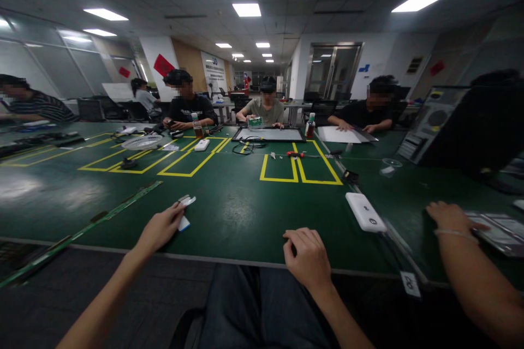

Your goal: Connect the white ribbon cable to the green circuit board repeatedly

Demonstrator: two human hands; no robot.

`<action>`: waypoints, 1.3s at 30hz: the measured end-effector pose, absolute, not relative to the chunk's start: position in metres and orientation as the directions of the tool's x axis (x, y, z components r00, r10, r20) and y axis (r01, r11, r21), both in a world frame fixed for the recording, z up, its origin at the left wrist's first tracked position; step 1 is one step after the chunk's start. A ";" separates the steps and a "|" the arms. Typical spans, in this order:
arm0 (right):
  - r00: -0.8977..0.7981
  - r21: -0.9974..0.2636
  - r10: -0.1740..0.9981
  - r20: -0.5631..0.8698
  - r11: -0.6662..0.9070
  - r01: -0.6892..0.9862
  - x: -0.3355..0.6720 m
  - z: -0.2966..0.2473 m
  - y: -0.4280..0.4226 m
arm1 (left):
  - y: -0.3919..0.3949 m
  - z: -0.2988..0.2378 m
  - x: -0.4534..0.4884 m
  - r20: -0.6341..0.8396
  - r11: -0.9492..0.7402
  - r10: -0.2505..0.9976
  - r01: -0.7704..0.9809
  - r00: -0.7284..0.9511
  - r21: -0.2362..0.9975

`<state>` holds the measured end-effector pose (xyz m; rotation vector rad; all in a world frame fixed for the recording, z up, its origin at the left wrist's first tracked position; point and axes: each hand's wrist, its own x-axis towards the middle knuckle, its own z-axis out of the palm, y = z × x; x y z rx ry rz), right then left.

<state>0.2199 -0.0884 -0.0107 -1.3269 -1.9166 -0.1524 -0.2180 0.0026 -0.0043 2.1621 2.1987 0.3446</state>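
Note:
My left hand (166,223) is closed on a small white-and-silver piece (187,200), thin and flat-looking, just above the green table. A white piece with a blue edge (184,223) shows below the fingers; whether it belongs to the same object, I cannot tell. Left of that hand lies a long, narrow green circuit board (110,212), jutting past the table's front edge. My right hand (309,256) rests at the table edge with loosely bent fingers, thumb apart from them, and nothing visible in it.
On the right, a white power bank (365,212) with a cable lies near another person's hand (448,218), which is beside a metal-cased part (499,232). A computer tower (434,125) stands behind. Yellow tape (280,179), a red-handled screwdriver (295,154) and a flat panel (270,134) lie farther off.

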 end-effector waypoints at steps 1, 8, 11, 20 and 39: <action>-0.145 -0.324 0.745 0.651 0.446 0.834 0.220 -0.011 -0.088 | 0.005 -0.007 -0.200 0.157 -0.076 0.987 0.975 0.043 0.210; -0.138 -0.344 0.748 0.649 0.450 0.824 0.221 -0.013 -0.089 | 0.008 -0.012 -0.084 0.179 -0.491 0.871 0.827 0.458 0.274; -0.132 -0.348 0.744 0.655 0.452 0.822 0.221 -0.011 -0.089 | -0.001 -0.007 -0.048 0.159 -0.626 0.778 0.724 0.608 0.290; -0.121 -0.339 0.793 0.597 0.387 0.858 0.222 -0.006 -0.086 | -0.040 -0.005 0.016 0.212 -0.807 0.586 0.542 0.782 0.233; -0.149 -0.313 0.866 0.478 0.326 0.892 0.219 -0.002 -0.087 | -0.006 -0.016 -0.124 0.322 -0.230 0.924 0.973 0.208 0.032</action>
